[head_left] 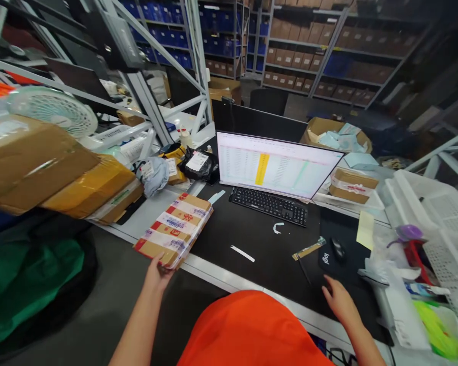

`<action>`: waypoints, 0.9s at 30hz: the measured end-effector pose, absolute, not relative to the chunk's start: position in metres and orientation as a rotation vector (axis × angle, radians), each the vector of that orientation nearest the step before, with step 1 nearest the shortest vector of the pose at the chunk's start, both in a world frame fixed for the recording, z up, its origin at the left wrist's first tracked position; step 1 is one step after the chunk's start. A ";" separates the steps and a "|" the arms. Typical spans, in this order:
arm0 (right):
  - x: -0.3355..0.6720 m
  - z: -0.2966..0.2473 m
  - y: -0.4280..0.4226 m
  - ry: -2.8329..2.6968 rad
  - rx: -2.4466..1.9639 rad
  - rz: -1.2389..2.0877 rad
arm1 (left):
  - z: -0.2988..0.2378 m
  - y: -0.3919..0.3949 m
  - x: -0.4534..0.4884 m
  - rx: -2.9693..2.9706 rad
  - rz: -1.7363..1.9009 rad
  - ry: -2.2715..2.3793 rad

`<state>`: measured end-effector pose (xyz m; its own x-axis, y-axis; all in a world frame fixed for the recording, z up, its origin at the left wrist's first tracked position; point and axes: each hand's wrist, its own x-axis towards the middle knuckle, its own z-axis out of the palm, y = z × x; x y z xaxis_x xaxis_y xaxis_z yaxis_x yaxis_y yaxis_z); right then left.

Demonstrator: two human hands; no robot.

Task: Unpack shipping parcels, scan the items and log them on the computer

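Observation:
My left hand grips the near corner of a flat cardboard box wrapped in tape with red and purple print. The box lies tilted across the left front edge of the black desk mat, its near end jutting past the edge. My right hand is over the mat's right front part, fingers apart and holding nothing. Ahead of it lie a thin black stick-like thing and a torn strip of brown cardboard. A black mouse sits just beyond my right hand.
A monitor and a keyboard stand at the back. Large cartons are stacked left, beside wrapped parcels. On the right are a handheld scanner and white plastic baskets. Paper scraps dot the mat.

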<state>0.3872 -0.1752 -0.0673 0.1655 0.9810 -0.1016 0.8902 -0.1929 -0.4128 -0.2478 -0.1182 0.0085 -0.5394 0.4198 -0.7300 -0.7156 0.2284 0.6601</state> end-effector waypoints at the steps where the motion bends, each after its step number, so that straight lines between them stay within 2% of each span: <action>1: 0.397 -0.066 -0.165 -1.783 -2.180 0.402 | 0.010 -0.128 -0.244 -0.256 1.520 1.527; 6: 0.441 -0.075 -0.104 -1.648 -2.304 0.043 | 0.020 -0.165 -0.207 -0.232 1.468 1.488; 10: 0.462 -0.094 -0.067 -1.583 -2.372 0.056 | 0.029 -0.176 -0.167 -0.293 1.375 1.497; 15: 0.472 -0.113 -0.039 -1.572 -2.238 -0.050 | 0.035 -0.190 -0.127 -0.400 1.337 1.533; 27: 0.476 -0.132 -0.033 -1.473 -2.108 -0.085 | 0.078 -0.211 -0.067 -0.487 1.308 1.460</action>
<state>0.4757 -0.0328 -0.1317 0.3942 0.8465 0.3579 0.8819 -0.2388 -0.4065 -0.0671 -0.2109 0.0784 -0.3506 0.3334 -0.8752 -0.8334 0.3153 0.4540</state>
